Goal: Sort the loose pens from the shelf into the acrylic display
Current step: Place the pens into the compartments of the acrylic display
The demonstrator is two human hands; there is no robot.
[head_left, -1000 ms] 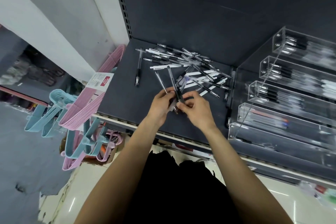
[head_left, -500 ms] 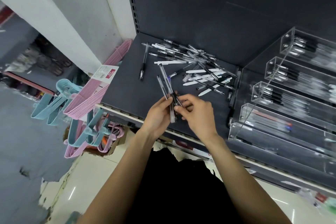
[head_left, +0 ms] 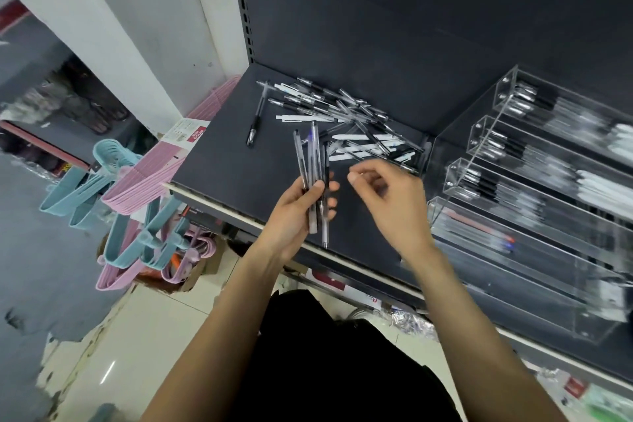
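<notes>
At the left edge of the frame I see pale blue and pink plastic clothes hangers (head_left: 113,202) hanging in a bunch beside the dark grey shelf board (head_left: 226,151). On that shelf, towards upper centre, one black-gripped clear pen (head_left: 257,115) lies alone, just left of the tangled heap of loose clear, black and white pens (head_left: 346,123) spread towards the back panel. Just below the heap, at centre frame, my left hand (head_left: 294,205) is closed around a small bundle of clear-barrelled pens (head_left: 313,178), thumb pressed across them, the barrels standing roughly upright and poking out above and below the fist. Just right of it, apart from the bundle, my right hand (head_left: 394,195) hovers with fingers loosely curled and parted, nothing in its grasp. On the right side of the frame stands the clear acrylic tiered display (head_left: 534,188), its stepped troughs already holding rows of pens; that part is motion-blurred, so I cannot tell the pens apart.
</notes>
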